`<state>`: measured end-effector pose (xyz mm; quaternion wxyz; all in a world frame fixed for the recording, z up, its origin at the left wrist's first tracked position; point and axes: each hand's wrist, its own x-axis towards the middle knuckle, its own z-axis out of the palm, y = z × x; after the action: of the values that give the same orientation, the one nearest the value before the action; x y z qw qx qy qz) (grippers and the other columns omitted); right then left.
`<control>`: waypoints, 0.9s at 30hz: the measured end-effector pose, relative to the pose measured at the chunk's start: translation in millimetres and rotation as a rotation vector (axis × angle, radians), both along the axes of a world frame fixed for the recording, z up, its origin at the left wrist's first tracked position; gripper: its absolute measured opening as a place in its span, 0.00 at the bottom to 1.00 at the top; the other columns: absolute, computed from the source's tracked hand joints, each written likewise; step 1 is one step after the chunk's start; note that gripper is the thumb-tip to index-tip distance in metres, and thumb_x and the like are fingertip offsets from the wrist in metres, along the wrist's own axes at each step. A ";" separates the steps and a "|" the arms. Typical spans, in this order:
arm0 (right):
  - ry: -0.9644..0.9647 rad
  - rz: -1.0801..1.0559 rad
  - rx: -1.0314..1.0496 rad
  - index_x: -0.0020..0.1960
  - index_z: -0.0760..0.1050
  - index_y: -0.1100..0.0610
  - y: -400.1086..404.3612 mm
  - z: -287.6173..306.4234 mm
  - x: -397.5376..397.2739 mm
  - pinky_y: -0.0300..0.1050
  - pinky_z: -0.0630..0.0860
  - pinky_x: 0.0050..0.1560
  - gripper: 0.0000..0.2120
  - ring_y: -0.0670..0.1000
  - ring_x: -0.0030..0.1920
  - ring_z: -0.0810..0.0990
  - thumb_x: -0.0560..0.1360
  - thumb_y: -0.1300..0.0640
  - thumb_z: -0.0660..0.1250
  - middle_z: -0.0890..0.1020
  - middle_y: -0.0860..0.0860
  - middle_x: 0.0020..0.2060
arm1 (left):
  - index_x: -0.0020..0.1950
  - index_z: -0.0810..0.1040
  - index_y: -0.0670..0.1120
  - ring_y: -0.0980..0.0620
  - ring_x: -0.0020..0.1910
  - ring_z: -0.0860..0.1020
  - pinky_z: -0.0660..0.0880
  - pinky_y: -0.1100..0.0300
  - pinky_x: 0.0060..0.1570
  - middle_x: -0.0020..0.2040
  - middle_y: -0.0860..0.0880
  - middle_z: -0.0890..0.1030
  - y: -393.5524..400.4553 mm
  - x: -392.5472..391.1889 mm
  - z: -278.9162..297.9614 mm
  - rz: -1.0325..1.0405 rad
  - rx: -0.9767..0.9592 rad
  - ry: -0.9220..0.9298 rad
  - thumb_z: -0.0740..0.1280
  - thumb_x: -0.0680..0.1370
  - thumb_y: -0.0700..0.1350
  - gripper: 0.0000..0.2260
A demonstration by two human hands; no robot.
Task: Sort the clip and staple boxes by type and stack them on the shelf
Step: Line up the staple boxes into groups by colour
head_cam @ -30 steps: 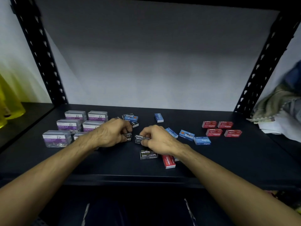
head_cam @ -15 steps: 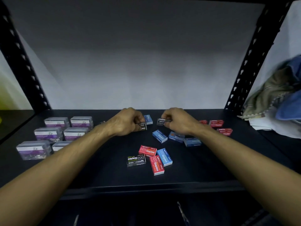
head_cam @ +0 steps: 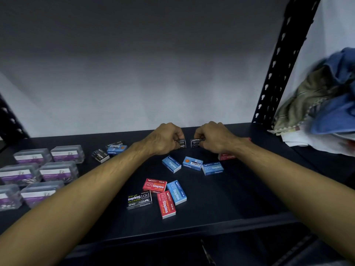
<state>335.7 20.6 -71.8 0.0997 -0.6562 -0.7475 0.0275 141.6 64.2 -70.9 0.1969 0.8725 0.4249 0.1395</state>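
My left hand (head_cam: 164, 138) grips a black staple box (head_cam: 182, 143) near the back of the dark shelf (head_cam: 240, 191). My right hand (head_cam: 214, 136) grips a second black staple box (head_cam: 195, 143) right beside it; the two boxes stand a small gap apart. Three blue staple boxes (head_cam: 192, 163) lie just in front of my hands. Closer to me lie a black box (head_cam: 139, 199), two red boxes (head_cam: 166, 204) and a blue box (head_cam: 176, 192). Several clear paper clip boxes (head_cam: 58, 171) with purple labels sit at the left.
Another black box (head_cam: 100, 155) and a blue box (head_cam: 116, 148) lie left of my left arm. Red boxes (head_cam: 226, 156) are partly hidden behind my right wrist. A black upright post (head_cam: 284, 60) stands at the right, with piled cloths (head_cam: 326, 104) beyond it.
Both hands lifted a black staple box each from the middle of the shelf and carried them toward the back wall. The view shifted to the right and closer.
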 end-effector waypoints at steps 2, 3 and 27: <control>-0.010 0.001 0.000 0.58 0.80 0.50 2.1 -1.4 3.6 0.52 0.69 0.64 0.14 0.51 0.55 0.77 0.73 0.59 0.70 0.82 0.49 0.54 | 0.50 0.82 0.48 0.58 0.43 0.79 0.69 0.72 0.38 0.44 0.54 0.81 2.3 3.4 -4.0 -0.007 0.004 0.007 0.74 0.74 0.38 0.08; -0.014 0.002 0.000 0.58 0.80 0.50 3.0 -2.1 5.0 0.52 0.68 0.65 0.14 0.51 0.55 0.77 0.73 0.59 0.70 0.82 0.49 0.54 | 0.50 0.82 0.48 0.59 0.42 0.79 0.69 0.72 0.38 0.44 0.53 0.81 3.3 4.6 -5.7 -0.009 0.005 0.009 0.74 0.74 0.38 0.08; -0.062 0.033 -0.012 0.59 0.79 0.49 4.6 -11.0 12.0 0.51 0.62 0.67 0.13 0.49 0.57 0.76 0.74 0.55 0.70 0.82 0.45 0.54 | 0.56 0.82 0.45 0.53 0.51 0.80 0.76 0.60 0.55 0.53 0.49 0.83 0.3 9.5 -17.8 -0.021 0.055 0.011 0.72 0.75 0.37 0.11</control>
<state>347.7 25.3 -82.8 0.0720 -0.6448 -0.7608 0.0130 151.1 64.5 -88.7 0.1719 0.8829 0.4125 0.1444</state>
